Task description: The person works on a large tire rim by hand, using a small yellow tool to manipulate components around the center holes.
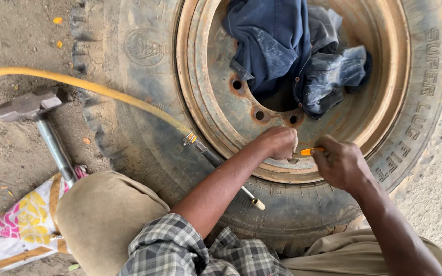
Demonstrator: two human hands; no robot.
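Your left hand (278, 143) fisted on the rusty rim (208, 110) near edge, your right hand (341, 163) gripping an orange-handled tool (310, 151) there, blue cloth (292, 51) bunched in the rim's hollow, yellow hose (78, 84) and hammer (39, 122) left on dirt.

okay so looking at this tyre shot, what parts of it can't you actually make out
Head view only:
- Working end of the orange-handled tool: hidden between the left hand and right hand.
- Spot on the rusty rim that the hands work at: covered by the fingers.
- Wheel centre: covered by blue clothing.
- Tyre: cut off at the top edge.
- Yellow hose: runs off the left edge.
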